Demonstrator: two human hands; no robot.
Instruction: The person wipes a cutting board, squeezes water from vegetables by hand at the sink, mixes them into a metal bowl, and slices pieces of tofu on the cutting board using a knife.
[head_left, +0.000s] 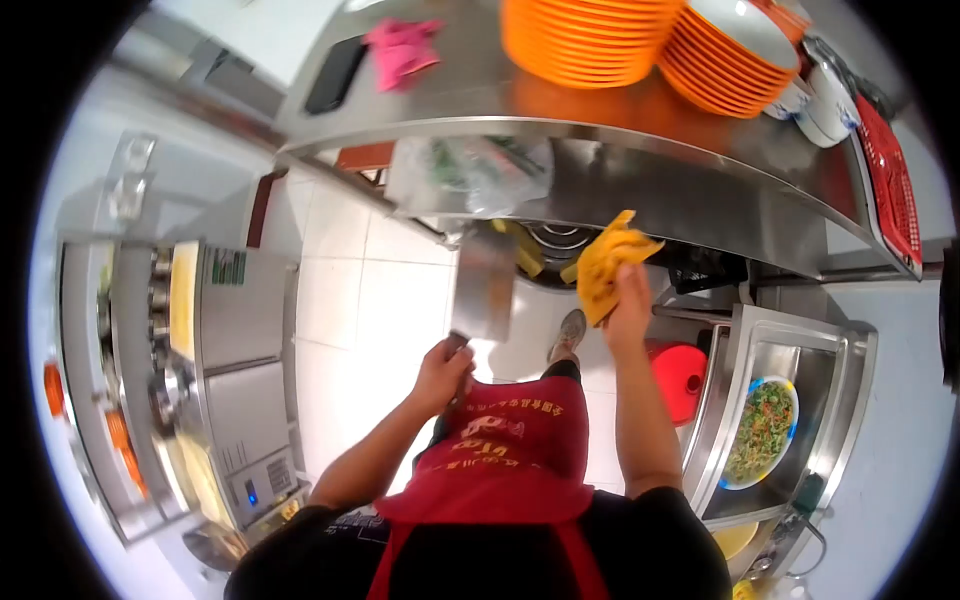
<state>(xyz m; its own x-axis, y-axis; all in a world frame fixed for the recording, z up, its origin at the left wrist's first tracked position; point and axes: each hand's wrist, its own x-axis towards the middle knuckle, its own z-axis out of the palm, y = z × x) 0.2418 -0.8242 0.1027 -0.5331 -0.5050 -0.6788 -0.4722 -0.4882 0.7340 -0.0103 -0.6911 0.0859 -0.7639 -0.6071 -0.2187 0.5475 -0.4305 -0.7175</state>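
My left hand grips the handle of a cleaver whose broad steel blade points away from me, over the white tiled floor. My right hand is closed on a crumpled yellow cloth, held up just to the right of the blade and in front of the steel counter's edge. Cloth and blade are close together; whether they touch is unclear. I wear a red apron over a black shirt.
Stacks of orange plates, a pink cloth and a black phone lie on the counter. A plastic bag hangs under its edge. A plate of chopped greens sits in the right steel tray, with a red lid below. A steel appliance stands at left.
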